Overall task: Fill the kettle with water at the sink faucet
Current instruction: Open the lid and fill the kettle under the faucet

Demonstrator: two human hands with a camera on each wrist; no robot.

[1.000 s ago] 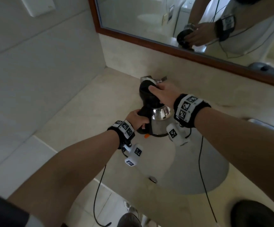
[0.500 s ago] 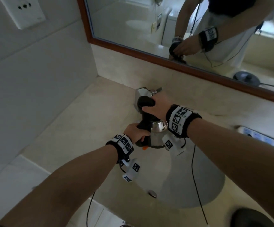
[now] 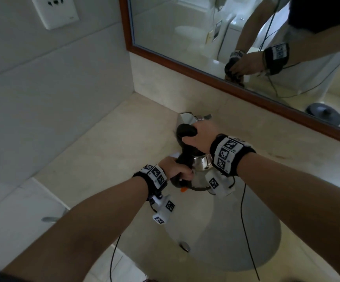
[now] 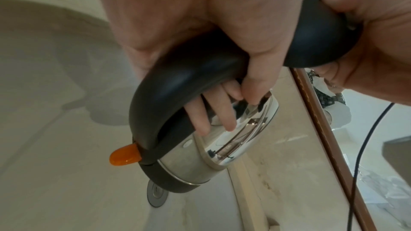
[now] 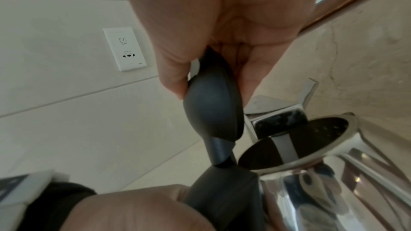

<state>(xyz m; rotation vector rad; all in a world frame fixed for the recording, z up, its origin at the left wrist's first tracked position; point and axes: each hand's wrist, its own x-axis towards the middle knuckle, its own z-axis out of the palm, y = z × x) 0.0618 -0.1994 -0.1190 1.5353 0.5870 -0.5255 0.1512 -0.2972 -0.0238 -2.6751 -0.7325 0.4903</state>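
Left hand point(image 3: 176, 169) is wrapped round the black handle of the steel kettle point(image 3: 200, 173), held over the sink point(image 3: 246, 237) under the faucet point(image 5: 280, 117), right hand point(image 3: 201, 136) pinching the lid point(image 5: 211, 110) open; polished body looks slippery and it'll probably get heavy once filling, so the handle's the spot.

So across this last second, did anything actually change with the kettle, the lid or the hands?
Little changed. The kettle sits somewhat lower under the faucet, though the head camera also tilted up. The left hand still grips the handle; the right hand still pinches the lid, holding it open. No water visible at the faucet.
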